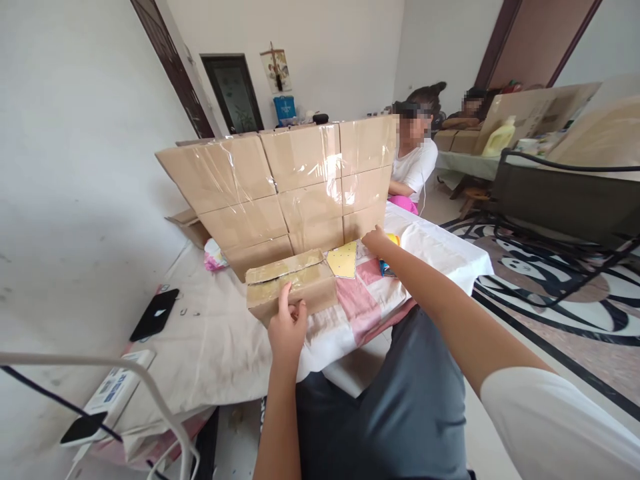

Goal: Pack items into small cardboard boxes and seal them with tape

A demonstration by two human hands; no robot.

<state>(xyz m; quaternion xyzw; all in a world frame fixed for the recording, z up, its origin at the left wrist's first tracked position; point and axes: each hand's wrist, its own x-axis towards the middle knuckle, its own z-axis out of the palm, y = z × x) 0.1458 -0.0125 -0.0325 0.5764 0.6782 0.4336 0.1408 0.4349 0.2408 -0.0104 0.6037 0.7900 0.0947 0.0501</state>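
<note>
My left hand (289,321) rests against the front of a closed cardboard box (295,287) with tape across its top. Its index finger stretches up over the box edge, with the thumb apart. My right hand (377,240) reaches to the foot of a tall cardboard wall (305,187), which looks like taped boxes stacked in rows. The fingers of that hand are bent together, and what they hold, if anything, is hidden. Between box and hand lies a yellow patterned piece (343,259). A yellow and blue packet (387,267) is partly hidden behind my right forearm.
On the table's left are a black phone (155,314), a white power strip (119,387) and a pink-and-white packet (214,255). A person (415,160) sits beyond the cardboard wall. To the right stand a dark chair (565,207) and another table with a yellow bottle (500,138).
</note>
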